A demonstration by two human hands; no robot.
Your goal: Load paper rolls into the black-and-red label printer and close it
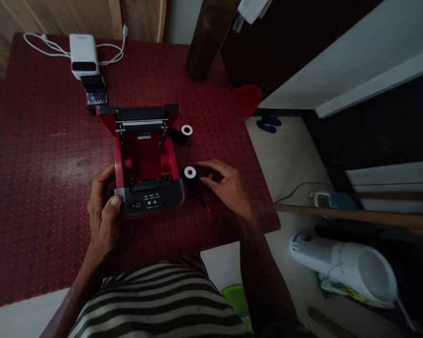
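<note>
The left hand [104, 213] grips an open red printer [146, 166], best kept steady; right of the printer, the right hand [229, 185] curls fingers beside the nearer black roll [190, 172], whether gripping, one cannot tell. A light, even pinch should suit.

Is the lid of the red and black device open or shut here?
Open: the lid stands raised at the far side of the device, and the red interior shows.
</note>
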